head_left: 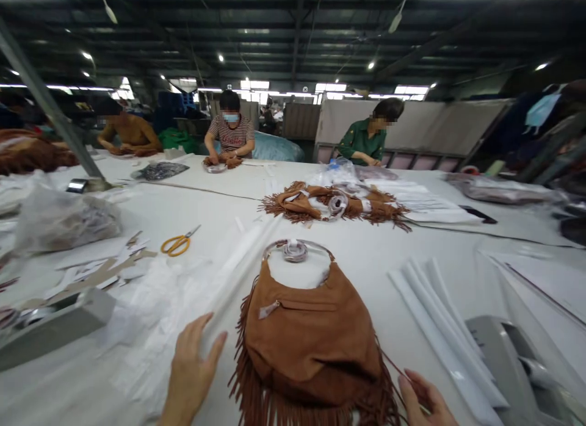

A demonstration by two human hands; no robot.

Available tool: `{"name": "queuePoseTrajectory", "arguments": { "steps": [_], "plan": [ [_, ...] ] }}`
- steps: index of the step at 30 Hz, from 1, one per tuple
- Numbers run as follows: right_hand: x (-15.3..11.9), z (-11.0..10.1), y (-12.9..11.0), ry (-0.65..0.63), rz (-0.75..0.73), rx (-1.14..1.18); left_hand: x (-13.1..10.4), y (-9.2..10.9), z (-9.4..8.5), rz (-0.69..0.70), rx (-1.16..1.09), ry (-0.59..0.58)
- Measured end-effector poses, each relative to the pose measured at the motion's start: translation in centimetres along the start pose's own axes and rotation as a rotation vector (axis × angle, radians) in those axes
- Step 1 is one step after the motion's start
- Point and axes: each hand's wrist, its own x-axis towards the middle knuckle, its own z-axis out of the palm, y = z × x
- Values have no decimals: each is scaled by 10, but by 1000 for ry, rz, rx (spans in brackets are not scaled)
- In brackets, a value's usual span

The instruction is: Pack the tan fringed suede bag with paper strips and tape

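Note:
A brown fringed handbag (315, 334) lies on the white table in front of me, its handle pointing away. A zip runs across its upper front, with a wrapped zip pull (268, 310) at the left end. A coiled, wrapped strap (294, 251) sits inside the handle loop. Left of the bag, my left hand (192, 362) hovers with thumb and fingers apart, holding nothing. At the lower right side, my right hand (423, 398) has its fingers closed on a thin fringe strand (392, 362) pulled out from the bag. The bag's bottom fringe is partly cut off by the frame.
Yellow-handled scissors (176, 244) and a clear plastic bag (68, 215) lie to the left. More brown fringed bags (315, 203) are farther back. White folded sheets (439, 328) and a grey tape dispenser (517, 365) sit right. Several people work across the table.

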Motion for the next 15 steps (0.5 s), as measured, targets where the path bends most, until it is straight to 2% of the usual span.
{"name": "queuePoseTrajectory", "arguments": {
  "steps": [3,6,10,15],
  "plan": [
    [1,-1,6,-22,-72,-97,-39,38,29,313,126,-164],
    [1,12,6,-88,-138,-134,-56,53,54,429,229,-263],
    [7,27,1,-182,-106,-45,-55,41,72,512,254,-243],
    [-1,28,-5,-304,-148,4,-41,26,71,526,241,-251]
  ]
}}
